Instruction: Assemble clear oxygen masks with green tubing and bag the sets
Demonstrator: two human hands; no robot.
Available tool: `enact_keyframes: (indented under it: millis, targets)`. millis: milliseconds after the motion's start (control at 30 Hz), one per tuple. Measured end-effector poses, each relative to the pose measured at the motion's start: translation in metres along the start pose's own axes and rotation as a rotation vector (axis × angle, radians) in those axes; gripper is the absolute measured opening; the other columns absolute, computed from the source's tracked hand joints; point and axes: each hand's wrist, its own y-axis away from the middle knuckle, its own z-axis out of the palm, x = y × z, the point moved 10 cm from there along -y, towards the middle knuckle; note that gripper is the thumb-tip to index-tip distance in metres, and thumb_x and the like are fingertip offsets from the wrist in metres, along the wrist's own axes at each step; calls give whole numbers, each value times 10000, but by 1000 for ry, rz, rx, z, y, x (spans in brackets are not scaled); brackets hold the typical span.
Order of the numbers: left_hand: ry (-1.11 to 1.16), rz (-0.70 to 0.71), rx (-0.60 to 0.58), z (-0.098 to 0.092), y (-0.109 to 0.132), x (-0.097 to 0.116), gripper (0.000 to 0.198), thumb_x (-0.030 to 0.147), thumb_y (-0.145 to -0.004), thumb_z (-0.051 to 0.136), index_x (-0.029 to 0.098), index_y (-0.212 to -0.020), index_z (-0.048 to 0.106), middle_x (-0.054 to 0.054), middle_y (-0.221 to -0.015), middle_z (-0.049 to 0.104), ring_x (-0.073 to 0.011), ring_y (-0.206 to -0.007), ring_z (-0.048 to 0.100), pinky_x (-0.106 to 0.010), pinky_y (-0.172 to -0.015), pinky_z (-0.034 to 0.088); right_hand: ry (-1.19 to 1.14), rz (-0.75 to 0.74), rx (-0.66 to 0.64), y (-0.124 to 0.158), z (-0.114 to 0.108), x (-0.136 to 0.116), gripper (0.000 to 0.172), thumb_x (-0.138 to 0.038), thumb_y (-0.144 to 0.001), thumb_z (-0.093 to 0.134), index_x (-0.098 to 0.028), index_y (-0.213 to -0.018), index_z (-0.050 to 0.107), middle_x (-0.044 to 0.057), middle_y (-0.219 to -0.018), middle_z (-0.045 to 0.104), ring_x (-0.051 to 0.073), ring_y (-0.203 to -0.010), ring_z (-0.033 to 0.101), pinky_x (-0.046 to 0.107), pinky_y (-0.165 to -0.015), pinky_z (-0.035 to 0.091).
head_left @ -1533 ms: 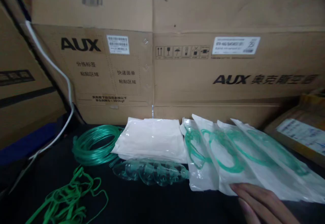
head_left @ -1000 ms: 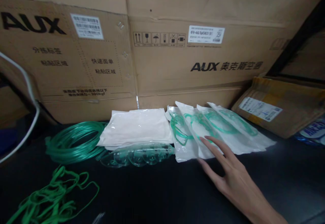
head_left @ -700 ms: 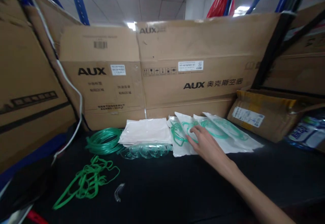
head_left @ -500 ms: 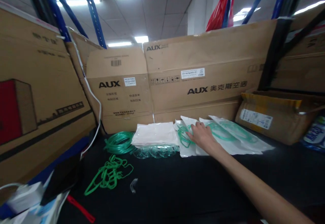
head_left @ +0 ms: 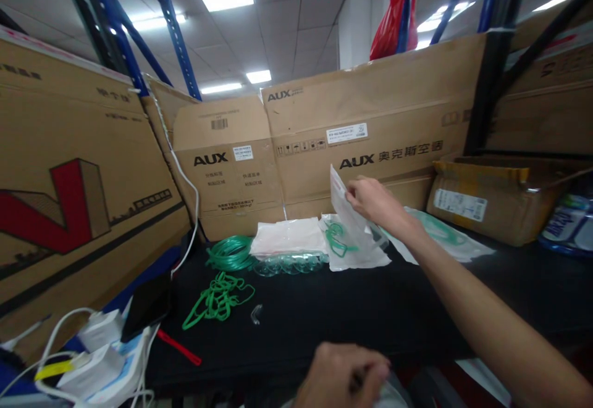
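My right hand [head_left: 376, 203] pinches the upper edge of a white, partly see-through bag [head_left: 352, 220] and holds it tilted up off the table. Flat to its left lies another white bag with green tubing [head_left: 337, 238] showing. My left hand [head_left: 341, 376] is low at the front edge, its fingers curled; what they hold, if anything, is hidden. Left of the bags sits a stack of white sheets or bags [head_left: 290, 237], with clear greenish plastic pieces [head_left: 291, 264] before it. A coil of green tubing [head_left: 230, 252] and tangled green elastic cord [head_left: 217, 300] lie further left.
A small clear bent tube [head_left: 256, 314] and a red strap [head_left: 180, 347] lie on the black table. More bags [head_left: 445, 235] lie right, before an open carton [head_left: 482, 201] and a blue-labelled bottle [head_left: 567, 220]. Chargers and cables [head_left: 99, 365] crowd the left; cardboard panels [head_left: 370, 112] wall the back.
My right hand has risen, lifting a bag by its edge from the row. My left hand has come into view at the bottom. The view has turned slightly left.
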Motion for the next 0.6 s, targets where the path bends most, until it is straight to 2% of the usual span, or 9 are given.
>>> enact_keyframes:
  millis: [67,133,200,233,300,367,433,500,600]
  targets:
    - [147,-6,337,-52,-9,11,435,518,-978,518,229,-1244,705,-124,-1126,729,-256,-971,701,-308,-707,581,-70,-95,100,15,-25,-23,239,-239,-1003,452,-167,-931,668,114,-1052,676,254,-979,646,330,-788,455]
    - [385,55,518,-91,-13,24,602,544,-923,610,212,-1423,568,-158,-1384,612,-289,-1177,634,-295,-760,589,-148,-228,207,38,-42,-55,191,-194,-991,487,-151,-933,664,121,-1051,669,253,-971,641,342,-827,477]
    - [633,93,570,-118,-19,29,787,587,-861,679,194,-1506,458,-182,-1485,516,-320,-1246,596,-338,-841,591,-187,-370,270,64,-46,-89,144,-139,-970,522,-139,-963,666,143,-1098,663,269,-1007,630,376,-870,499]
    - [740,112,572,-129,-22,31,790,609,-862,665,191,-1501,462,-184,-1485,515,-324,-1257,590,-357,-873,584,-197,-433,286,77,-43,-106,140,-120,-964,531,-139,-973,669,152,-1128,662,277,-1018,627,394,-879,509]
    - [867,152,580,-146,-26,31,693,617,-888,624,186,-1424,547,-171,-1427,572,-316,-1240,599,-367,-891,573,-241,-549,312,100,-33,-135,129,-102,-956,557,-133,-1005,672,169,-1198,654,297,-1108,606,432,-943,510]
    - [919,150,637,-159,-26,20,589,583,-881,649,188,-1317,629,-140,-1336,640,-287,-1165,635,-341,-858,571,-311,-595,317,116,-19,-151,97,-98,-934,603,-123,-988,680,181,-1207,656,314,-1139,601,460,-976,507]
    - [933,112,735,-170,-23,2,531,515,-835,724,202,-1259,659,-101,-1277,672,-242,-1066,666,-298,-806,565,-464,-598,345,127,-10,-151,86,-131,-943,613,-130,-981,690,175,-1218,655,307,-1164,599,460,-1006,497]
    - [910,84,821,-179,-20,-15,507,449,-802,768,210,-1238,665,-79,-1232,688,-201,-984,675,-258,-755,552,-700,-490,437,133,-8,-128,126,-175,-979,574,-156,-1009,695,149,-1218,658,275,-1163,609,431,-1012,493]
    - [831,83,895,-194,-18,-26,480,417,-796,776,210,-1214,664,-61,-1148,707,-163,-882,673,-217,-673,528,-1084,-54,543,137,15,-56,182,-268,-1001,540,-191,-978,702,91,-1021,701,224,-968,665,372,-888,523]
